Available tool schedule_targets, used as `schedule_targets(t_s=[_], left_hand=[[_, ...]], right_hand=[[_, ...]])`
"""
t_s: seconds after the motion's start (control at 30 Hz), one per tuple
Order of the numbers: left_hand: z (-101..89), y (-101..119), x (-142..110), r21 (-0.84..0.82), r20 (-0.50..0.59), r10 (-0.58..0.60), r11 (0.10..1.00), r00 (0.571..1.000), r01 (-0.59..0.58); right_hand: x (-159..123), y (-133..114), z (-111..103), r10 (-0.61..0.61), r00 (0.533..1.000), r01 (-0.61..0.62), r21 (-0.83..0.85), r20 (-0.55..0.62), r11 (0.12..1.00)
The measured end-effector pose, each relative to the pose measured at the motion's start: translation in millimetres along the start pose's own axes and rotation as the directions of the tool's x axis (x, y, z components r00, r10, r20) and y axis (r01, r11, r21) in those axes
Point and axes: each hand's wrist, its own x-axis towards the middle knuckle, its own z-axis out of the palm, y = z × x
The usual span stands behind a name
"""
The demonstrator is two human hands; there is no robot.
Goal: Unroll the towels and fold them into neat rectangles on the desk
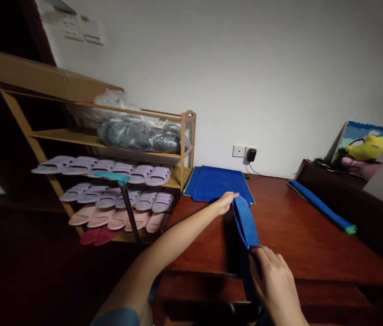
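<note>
A folded blue cloth [246, 222] is stretched between my two hands above the wooden table. At its far end, my left hand [226, 203] pinches a corner, arm reaching forward. My right hand [275, 278] grips the near part, fingers curled around the edge, and the rest of the cloth hangs below the table's front edge. Just beyond my left hand lies a flat stack of folded blue cloths [220, 181] with green edging. To the right, a rolled blue cloth [322, 206] with a green end rests on the table.
The reddish-brown table [276, 226] stands against a white wall with a black plug [251, 155]. A wooden rack [188, 149] of slippers is at the left, a turquoise-topped pole [128, 203] before it. On the right ledge sits a yellow plush toy [370, 147].
</note>
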Motion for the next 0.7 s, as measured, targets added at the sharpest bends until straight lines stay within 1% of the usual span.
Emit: schedule_targets(t_s=[0.1,0.2,0.27,0.3,0.37,0.4,0.43,0.47,0.5,0.53,0.6,0.67,0.7], left_hand=[[-13.6,2.2,-2.4,0.002,-0.033,-0.002,1.000,0.999,0.002],[-30.8,-3.1,-10.4,0.054,-0.046,-0.074,0.996,0.996,0.076],[-41.4,-9.4,-17.1,0.103,-0.049,-0.140,0.984,0.989,0.145],[-45.8,-12.6,-20.1,0.124,-0.050,-0.165,0.977,0.985,0.170],[-51.9,-17.7,-24.4,0.154,-0.054,-0.190,0.968,0.980,0.196],[-53.8,-19.4,-25.5,0.163,-0.055,-0.192,0.966,0.980,0.199],[-54.8,-20.5,-26.0,0.169,-0.056,-0.192,0.965,0.980,0.199],[-55.3,-21.0,-26.0,0.174,-0.057,-0.190,0.965,0.980,0.197],[-55.2,-21.1,-25.6,0.178,-0.057,-0.189,0.964,0.980,0.197],[-54.9,-20.9,-25.0,0.181,-0.057,-0.190,0.964,0.980,0.197],[-53.7,-20.2,-23.6,0.185,-0.055,-0.196,0.961,0.979,0.203],[-52.7,-19.5,-22.7,0.185,-0.050,-0.207,0.959,0.977,0.213],[-52.4,-19.2,-22.3,0.181,-0.046,-0.213,0.959,0.976,0.218]], right_hand=[[8.5,-27.3,12.9,-0.011,1.000,0.011,-0.004,0.016,1.000],[8.9,-48.3,25.3,-0.077,0.990,0.067,0.084,0.117,0.994],[6.5,-53.8,26.5,-0.117,0.971,0.073,0.204,0.209,0.976],[5.1,-53.0,24.6,-0.127,0.960,0.051,0.289,0.251,0.956],[2.1,-43.1,18.4,-0.113,0.947,-0.046,0.474,0.302,0.879],[0.2,-34.4,15.4,-0.072,0.950,-0.112,0.547,0.304,0.830],[-2.4,-23.8,13.6,0.001,0.956,-0.182,0.589,0.294,0.787],[-6.0,-11.8,13.1,0.099,0.956,-0.254,0.602,0.278,0.757],[-11.0,0.8,14.3,0.211,0.942,-0.328,0.590,0.261,0.738],[-17.4,13.1,16.8,0.312,0.916,-0.402,0.564,0.254,0.721],[-34.2,34.4,23.8,0.443,0.848,-0.529,0.509,0.292,0.679],[-53.8,47.8,30.2,0.503,0.781,-0.625,0.472,0.371,0.622],[-63.4,51.0,32.5,0.514,0.748,-0.663,0.468,0.419,0.584]])
